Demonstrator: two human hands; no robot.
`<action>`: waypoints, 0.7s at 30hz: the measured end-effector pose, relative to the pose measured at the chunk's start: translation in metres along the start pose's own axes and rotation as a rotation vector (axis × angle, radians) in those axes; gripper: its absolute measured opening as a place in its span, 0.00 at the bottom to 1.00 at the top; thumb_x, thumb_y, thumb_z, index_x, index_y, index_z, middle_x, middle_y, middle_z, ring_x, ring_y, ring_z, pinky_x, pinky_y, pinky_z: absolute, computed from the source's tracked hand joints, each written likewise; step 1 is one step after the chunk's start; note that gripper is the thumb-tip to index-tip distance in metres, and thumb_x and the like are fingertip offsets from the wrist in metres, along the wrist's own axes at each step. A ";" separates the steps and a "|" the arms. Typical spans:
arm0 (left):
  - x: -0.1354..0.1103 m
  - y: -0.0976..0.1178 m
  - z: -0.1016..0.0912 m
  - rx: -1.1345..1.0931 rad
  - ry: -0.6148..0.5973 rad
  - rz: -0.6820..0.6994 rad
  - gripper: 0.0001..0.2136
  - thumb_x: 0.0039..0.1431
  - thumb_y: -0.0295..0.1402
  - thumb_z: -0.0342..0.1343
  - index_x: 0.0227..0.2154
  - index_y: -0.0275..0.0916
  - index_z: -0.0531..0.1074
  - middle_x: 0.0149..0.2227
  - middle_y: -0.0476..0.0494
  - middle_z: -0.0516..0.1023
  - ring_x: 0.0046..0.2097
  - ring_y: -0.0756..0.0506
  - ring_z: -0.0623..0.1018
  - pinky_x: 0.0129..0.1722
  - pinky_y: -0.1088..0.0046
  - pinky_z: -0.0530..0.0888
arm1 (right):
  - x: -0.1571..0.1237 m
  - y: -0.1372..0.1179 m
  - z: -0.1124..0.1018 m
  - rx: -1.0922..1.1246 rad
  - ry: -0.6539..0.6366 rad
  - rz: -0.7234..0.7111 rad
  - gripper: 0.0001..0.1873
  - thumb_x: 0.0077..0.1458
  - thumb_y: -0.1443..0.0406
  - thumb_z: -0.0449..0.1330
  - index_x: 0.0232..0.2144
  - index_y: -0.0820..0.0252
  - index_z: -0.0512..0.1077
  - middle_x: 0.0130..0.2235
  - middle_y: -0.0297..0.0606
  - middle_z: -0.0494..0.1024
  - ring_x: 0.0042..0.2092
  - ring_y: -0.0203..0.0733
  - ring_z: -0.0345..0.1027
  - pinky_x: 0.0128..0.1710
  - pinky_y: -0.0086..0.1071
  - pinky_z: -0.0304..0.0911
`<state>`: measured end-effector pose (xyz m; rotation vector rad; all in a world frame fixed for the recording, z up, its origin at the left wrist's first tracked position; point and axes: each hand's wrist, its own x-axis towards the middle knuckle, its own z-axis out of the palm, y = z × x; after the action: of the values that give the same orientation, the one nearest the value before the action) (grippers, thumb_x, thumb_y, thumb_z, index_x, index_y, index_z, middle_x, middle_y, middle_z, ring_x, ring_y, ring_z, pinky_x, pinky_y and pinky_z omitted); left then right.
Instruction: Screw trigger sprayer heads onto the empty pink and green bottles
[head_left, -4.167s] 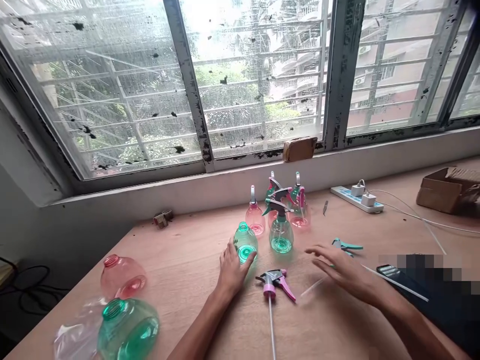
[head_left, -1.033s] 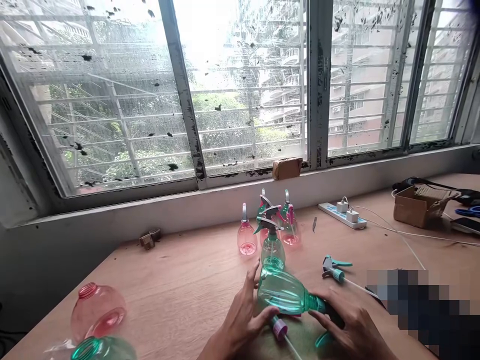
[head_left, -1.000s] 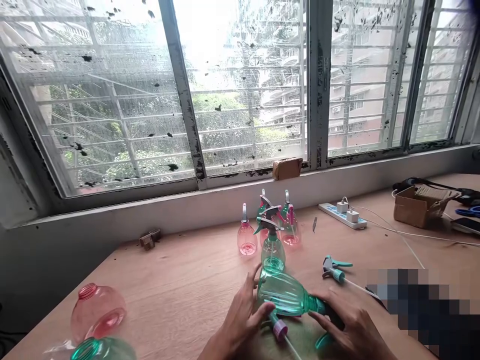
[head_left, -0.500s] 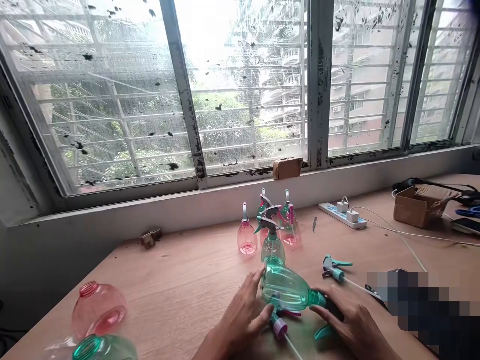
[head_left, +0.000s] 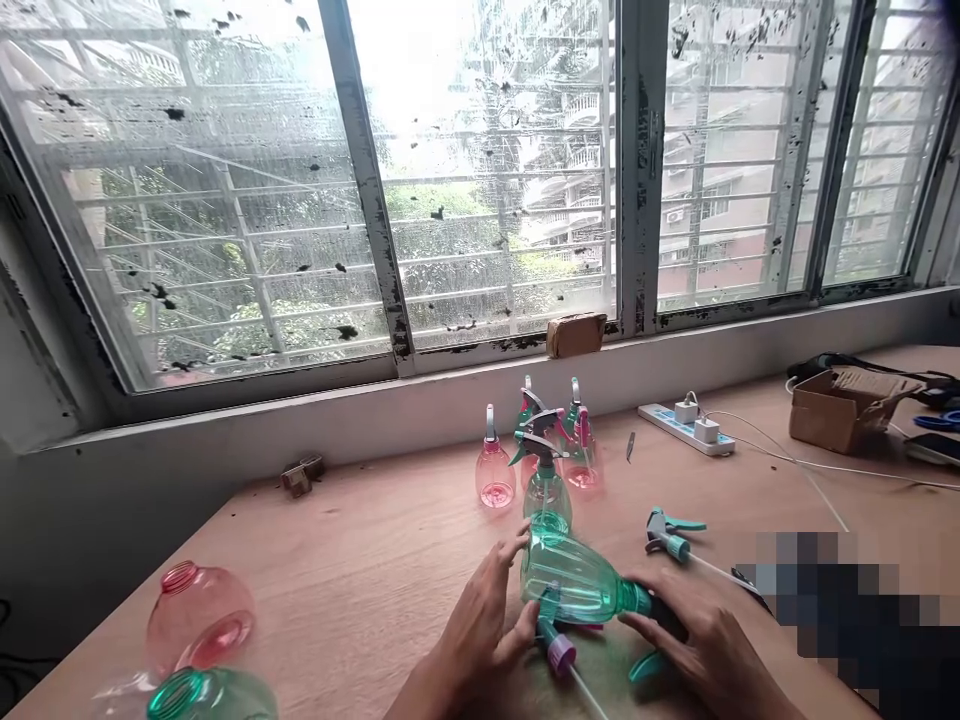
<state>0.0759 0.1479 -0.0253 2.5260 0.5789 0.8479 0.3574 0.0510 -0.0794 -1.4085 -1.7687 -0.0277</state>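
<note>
A clear green spray bottle (head_left: 574, 580) lies tilted on its side between my hands, its base toward the left. My left hand (head_left: 484, 615) cups the base end, fingertips at the upper edge and thumb lower down. On the neck, my right hand (head_left: 694, 630) grips the dark trigger head with a teal collar and lever (head_left: 646, 665). Under the bottle lies a loose trigger sprayer with a purple collar (head_left: 561, 655) and a white tube. Another teal and grey trigger sprayer (head_left: 667, 538) lies beyond my right hand.
Several assembled spray bottles (head_left: 495, 475) stand near the window wall. A red bottle (head_left: 199, 620) and a green bottle (head_left: 214, 695) without heads stand at the left front. A power strip (head_left: 686, 430) and a cardboard box (head_left: 844, 410) sit at the right. The lower right is blurred out.
My left thumb and fingers have slid slightly left along the bottle's base, loosening a little. The bottle and my right hand stay almost in place.
</note>
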 end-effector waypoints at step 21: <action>0.000 0.006 -0.004 0.056 0.040 -0.054 0.21 0.65 0.34 0.51 0.60 0.43 0.58 0.65 0.34 0.67 0.63 0.36 0.69 0.61 0.53 0.68 | -0.003 0.007 0.007 -0.028 -0.003 0.050 0.21 0.62 0.47 0.58 0.50 0.51 0.72 0.46 0.39 0.85 0.45 0.51 0.82 0.41 0.36 0.77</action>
<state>0.0747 0.1438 -0.0197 2.5363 0.6902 0.8753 0.3588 0.0545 -0.0883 -1.4732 -1.7406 -0.0235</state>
